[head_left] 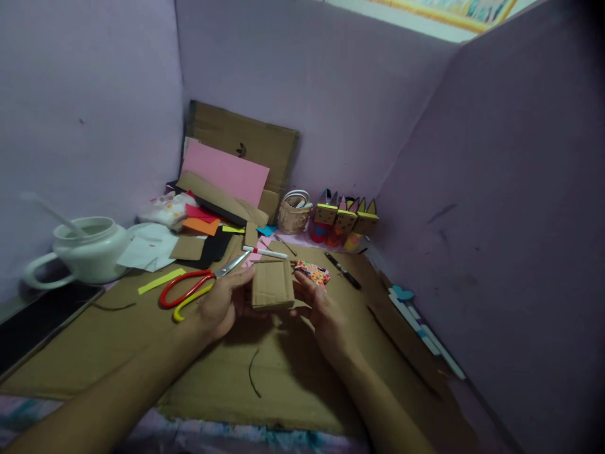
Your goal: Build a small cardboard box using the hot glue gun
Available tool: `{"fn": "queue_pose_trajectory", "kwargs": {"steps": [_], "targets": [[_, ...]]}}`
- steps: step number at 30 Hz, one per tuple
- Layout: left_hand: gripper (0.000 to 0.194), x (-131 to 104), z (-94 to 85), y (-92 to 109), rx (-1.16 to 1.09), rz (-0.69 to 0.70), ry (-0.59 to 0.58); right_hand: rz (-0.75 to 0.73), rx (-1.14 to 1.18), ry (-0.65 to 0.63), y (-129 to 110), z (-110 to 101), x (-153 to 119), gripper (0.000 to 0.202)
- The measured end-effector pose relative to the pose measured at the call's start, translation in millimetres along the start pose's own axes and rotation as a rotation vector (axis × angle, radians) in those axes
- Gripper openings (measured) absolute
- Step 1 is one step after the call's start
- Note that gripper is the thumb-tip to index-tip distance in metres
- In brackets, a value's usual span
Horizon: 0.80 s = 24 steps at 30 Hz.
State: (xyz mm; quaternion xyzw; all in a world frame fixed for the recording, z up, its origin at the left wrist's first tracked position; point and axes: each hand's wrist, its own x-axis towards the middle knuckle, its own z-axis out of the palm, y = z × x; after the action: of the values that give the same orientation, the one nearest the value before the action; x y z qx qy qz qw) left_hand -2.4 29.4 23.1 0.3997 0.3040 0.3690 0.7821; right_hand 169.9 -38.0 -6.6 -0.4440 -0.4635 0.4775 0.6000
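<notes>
A small square cardboard box (273, 284) is held up over the cardboard sheet, between both hands. My left hand (225, 301) grips its left side, thumb along the upper edge and fingers partly hidden beneath. On the opposite side, my right hand (320, 309) has its fingertips against the box's right edge and underside. Red-handled scissors (186, 289) lie just left of my left hand, blades toward the box. Behind the box are a white marker (265, 252) with a red band and a colourful patterned piece (312, 272). A black pen (343, 271) lies to the right.
A white pot (89, 252) and a dark phone (42, 321) stand at the left. Coloured paper and cardboard scraps pile up behind, near a small basket (293, 217) and decorated figures (347, 217). Several white markers (425, 328) line the right wall. The cardboard sheet (212, 384) covers the table.
</notes>
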Motion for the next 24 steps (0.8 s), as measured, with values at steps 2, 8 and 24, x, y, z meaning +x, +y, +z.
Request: {"fn": "queue_pose_trajectory", "kwargs": {"steps": [2, 8, 24], "targets": [[0.037, 0, 1.1, 3, -0.020, -0.054, 0.020, 0.017, -0.007, 0.038, 0, -2, 1, 0.059], [0.033, 2, 1.4, -1, -0.074, -0.242, 0.026, -0.028, -0.123, -0.013, -3, 5, 0, 0.075], [0.063, -8, -5.6, -12, 0.797, 0.300, -0.112, 0.152, -0.350, 0.120, 8, -5, 1, 0.059]]}}
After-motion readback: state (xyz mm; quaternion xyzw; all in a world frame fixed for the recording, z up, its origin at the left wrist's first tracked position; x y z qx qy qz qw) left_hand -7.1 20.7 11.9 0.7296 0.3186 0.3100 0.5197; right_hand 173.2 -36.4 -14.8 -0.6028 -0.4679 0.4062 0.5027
